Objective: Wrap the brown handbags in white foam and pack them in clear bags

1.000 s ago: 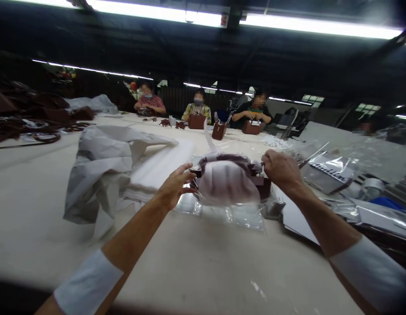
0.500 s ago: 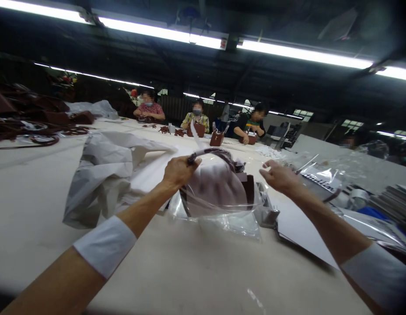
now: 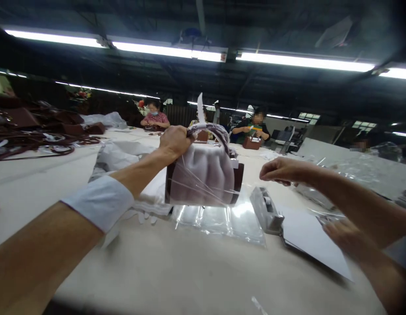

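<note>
My left hand (image 3: 175, 142) is closed around the wrapped handle of a dark brown handbag (image 3: 239, 183). White padding with a dark tint covers the bag's front, and glossy streaks like clear film cross it. A clear plastic bag (image 3: 219, 223) lies flat on the table under and before the handbag. To the right, my right hand (image 3: 277, 170) hovers apart from the handbag, fingertips pressed together; what they pinch, if anything, is too small to make out. Below it stands a grey tape dispenser (image 3: 267, 212).
White wrapping sheets (image 3: 120, 157) lie crumpled on the left. Brown bags and straps (image 3: 32, 124) are heaped at the far left. White sheets (image 3: 311, 240) rest by the dispenser. Another person's blurred hand (image 3: 344, 236) reaches in at right. Co-workers (image 3: 255, 127) sit across the table.
The handbag has come up more upright in my left hand, and the plastic lies flatter beneath it. Another person's hand has entered at the lower right. My right hand stays near the dispenser.
</note>
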